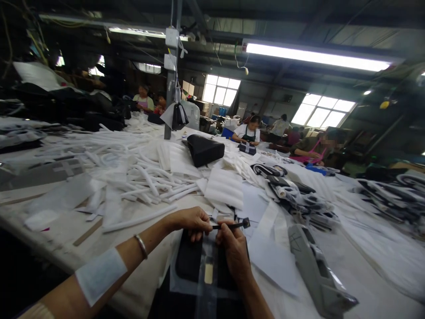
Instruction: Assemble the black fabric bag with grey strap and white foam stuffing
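Between my two hands stretches a thin black strap [236, 226], with a small dark square piece at its right end. My left hand [195, 223] pinches the strap's left end, fingers curled. Further along it, my right hand [232, 243] grips with thumb and fingers near the square end. Both hands are just above a black bag-like item [189, 261] lying at the table's front edge. A clear plastic strip with a pale label [208, 273] runs down its middle. My right hand and forearm hide part of its right side.
White foam strips [146, 177] are heaped on the left of the table [139, 248]. Ahead stand a white padded sheet [224, 188] and a black bag [206, 150]. A grey tape dispenser [318, 270] and wrapped black goods [292, 190] are on the right. Several people work farther back.
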Demonstrator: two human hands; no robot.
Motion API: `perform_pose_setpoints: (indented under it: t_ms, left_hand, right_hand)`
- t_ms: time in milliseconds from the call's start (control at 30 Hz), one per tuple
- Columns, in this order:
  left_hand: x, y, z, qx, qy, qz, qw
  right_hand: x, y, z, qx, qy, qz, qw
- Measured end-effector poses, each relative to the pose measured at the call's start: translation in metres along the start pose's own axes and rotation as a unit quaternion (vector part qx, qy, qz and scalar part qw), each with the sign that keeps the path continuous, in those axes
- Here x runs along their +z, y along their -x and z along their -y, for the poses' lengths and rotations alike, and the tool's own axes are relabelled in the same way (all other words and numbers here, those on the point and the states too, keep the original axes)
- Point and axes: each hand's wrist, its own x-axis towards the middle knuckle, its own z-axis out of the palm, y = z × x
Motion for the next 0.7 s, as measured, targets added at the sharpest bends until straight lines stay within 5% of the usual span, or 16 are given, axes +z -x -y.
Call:
perform_pose_setpoints:
  t_ms: [133, 300, 467, 600, 700]
  left_hand:
    - [0.002, -0.004, 0.002, -0.020, -0.073, -0.063, 0.995]
    - [0.001, -0.007, 0.005, -0.007, -0.091, -0.086, 0.992]
    - [-0.002, -0.016, 0.004, 0.032, -0.124, -0.182, 0.975]
    - [-0.002, -0.027, 0.001, 0.049, -0.188, -0.265, 0.945]
    - [-0.001, -0.032, -0.002, 0.037, -0.231, -0.276, 0.932]
  right_hand:
    - [0.006, 0.002, 0.004, -0.010, 0.104, 0.028, 0.994]
    - [0.011, 0.003, 0.000, -0.010, 0.084, 0.028, 0.996]
    - [0.012, 0.010, -0.012, -0.019, 0.086, -0.050, 0.995]
    - [0.007, 0.016, -0.020, -0.053, 0.207, -0.113, 0.970]
    - [0.002, 0.018, -0.020, -0.100, 0.282, -0.130, 0.945]
